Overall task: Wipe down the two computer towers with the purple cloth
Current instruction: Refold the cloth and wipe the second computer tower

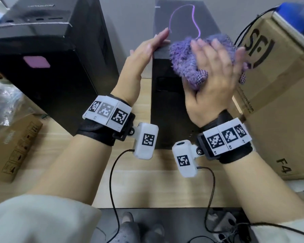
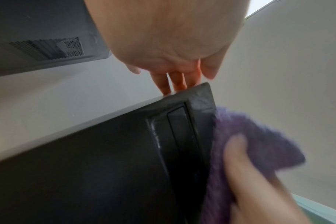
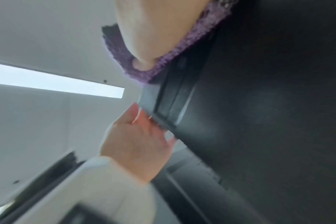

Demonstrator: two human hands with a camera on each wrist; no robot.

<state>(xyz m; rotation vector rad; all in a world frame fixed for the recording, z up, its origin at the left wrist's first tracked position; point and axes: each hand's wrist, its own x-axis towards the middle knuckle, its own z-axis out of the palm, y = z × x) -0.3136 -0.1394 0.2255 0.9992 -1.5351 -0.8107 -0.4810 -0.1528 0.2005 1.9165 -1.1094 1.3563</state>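
**Cloth pressed on the right-hand tower's top front edge**

Head view: two black towers stood on the wooden counter (image 1: 144, 179). The right tower (image 1: 167, 106) served as landmark. The purple cloth (image 1: 186, 55) lay over its top front edge, under the right hand (image 1: 216, 71), whose grip was spread flat with straight fingers pressing the fabric. A thin purple loop (image 1: 182, 18) lay on the tower's top behind the cloth. The left hand (image 1: 144, 55) rested against the tower's upper left corner, fingers straight and together. The left tower (image 1: 47, 67) stood well apart to its left; a cardboard box (image 1: 279, 95) stood just beside its right side.

Left wrist view: left fingertips (image 2: 164, 84) touched the tower's top corner; the cloth hung at the opposite edge.

Right wrist view: the cloth sat bunched between the right palm and the tower's edge, blurred.
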